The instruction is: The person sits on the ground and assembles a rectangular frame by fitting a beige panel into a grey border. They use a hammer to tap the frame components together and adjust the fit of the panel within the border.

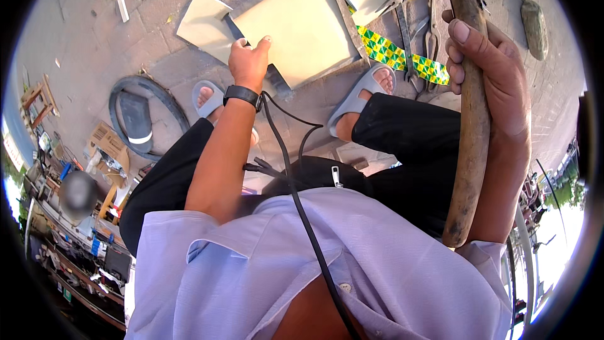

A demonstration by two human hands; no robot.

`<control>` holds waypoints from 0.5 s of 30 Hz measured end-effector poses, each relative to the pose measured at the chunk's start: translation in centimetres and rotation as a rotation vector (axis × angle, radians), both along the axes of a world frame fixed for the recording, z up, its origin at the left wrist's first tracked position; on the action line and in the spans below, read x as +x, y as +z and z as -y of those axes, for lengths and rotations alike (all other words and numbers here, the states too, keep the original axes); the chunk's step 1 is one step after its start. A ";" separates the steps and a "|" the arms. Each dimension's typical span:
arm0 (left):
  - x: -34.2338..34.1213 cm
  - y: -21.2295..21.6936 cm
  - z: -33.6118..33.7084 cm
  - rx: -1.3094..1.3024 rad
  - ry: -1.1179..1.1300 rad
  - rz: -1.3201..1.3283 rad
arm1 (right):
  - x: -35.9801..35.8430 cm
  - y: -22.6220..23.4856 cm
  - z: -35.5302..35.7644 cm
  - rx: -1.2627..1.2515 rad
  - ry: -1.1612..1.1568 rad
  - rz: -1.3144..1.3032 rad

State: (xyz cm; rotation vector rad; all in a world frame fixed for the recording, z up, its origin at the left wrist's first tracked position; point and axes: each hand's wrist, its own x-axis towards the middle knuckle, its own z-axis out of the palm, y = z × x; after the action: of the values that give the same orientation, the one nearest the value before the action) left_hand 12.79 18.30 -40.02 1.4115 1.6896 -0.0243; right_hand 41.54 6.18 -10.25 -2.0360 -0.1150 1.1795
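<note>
My right hand [494,66] is wrapped round a thick, curved wooden handle [473,145]. It is raised at the right, its lower end beside my forearm. Dark metal shows at its upper end, but the tool's head is cut off by the picture's edge. On the ground before me lies a flat beige board [299,28] with dark strips along its edges. My left hand [248,63] is closed at its left edge, over a dark strip [277,79], thumb lying toward the board. What the curled fingers grip underneath is hidden.
Pliers [397,3], long dark tools and a green-and-yellow checked strip [380,47] lie right of the board. A stone-like block [534,30] sits at the far right. At left are a black rubber ring [116,104] and a cardboard box [108,141]. A black cable [286,170] hangs before me.
</note>
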 end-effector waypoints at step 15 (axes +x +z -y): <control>-1.7 1.1 1.6 -0.091 0.031 0.231 | -5.2 5.1 7.5 0.341 0.159 -0.010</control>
State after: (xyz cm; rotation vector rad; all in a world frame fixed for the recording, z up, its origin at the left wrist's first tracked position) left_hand 11.12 16.72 -38.89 1.2692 1.5005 0.0763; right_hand 36.32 -1.31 -5.18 -1.7447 -0.4492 1.1758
